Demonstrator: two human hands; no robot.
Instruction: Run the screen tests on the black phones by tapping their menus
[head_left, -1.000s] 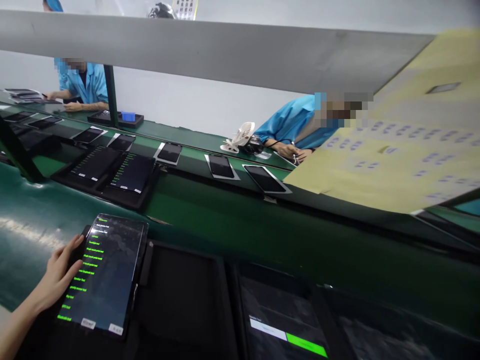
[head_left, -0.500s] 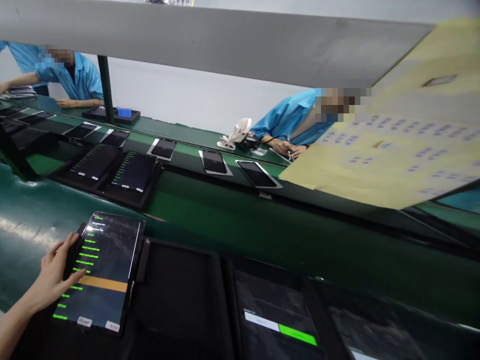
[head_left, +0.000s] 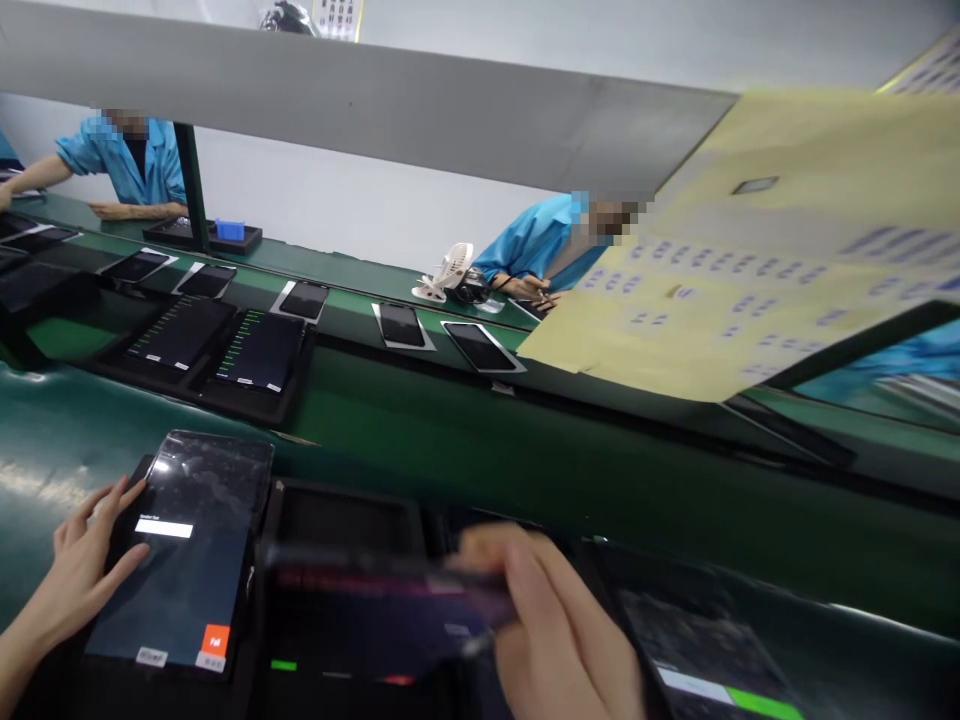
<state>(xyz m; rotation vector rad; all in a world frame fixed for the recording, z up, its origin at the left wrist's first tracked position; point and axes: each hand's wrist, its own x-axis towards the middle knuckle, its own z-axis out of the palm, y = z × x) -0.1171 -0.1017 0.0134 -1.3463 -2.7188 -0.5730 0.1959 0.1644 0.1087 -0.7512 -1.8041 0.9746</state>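
Black glass first: a tablet lies flat in its dark tray at the near left of the green bench, screen lit with a white bar near the top and an orange button at the bottom right corner. Left hand rests at the tablet's left edge, fingers spread wide, one fingertip laid on the screen beside that white bar, holding nothing. Over to the middle, and it's a blur: a second tablet hangs tilted above the centre tray, its far edge raised, faint green and red marks along its near edge. Right hand has it by the right-hand end, fingers curled over the top and thumb below, as far as the smear lets me judge. Just right of that hand, a third tablet sits in its own tray, showing a white and green bar at the bottom.

Further out, across the green bench, two more lit tablets lie side by side in black trays, rows of green text on their screens. Behind them a conveyor belt carries a line of dark phones, well apart from one another. A small white fan stands on the far bench. Two co-workers in blue coats are at that far side, and a yellow sheet hangs in from the right.
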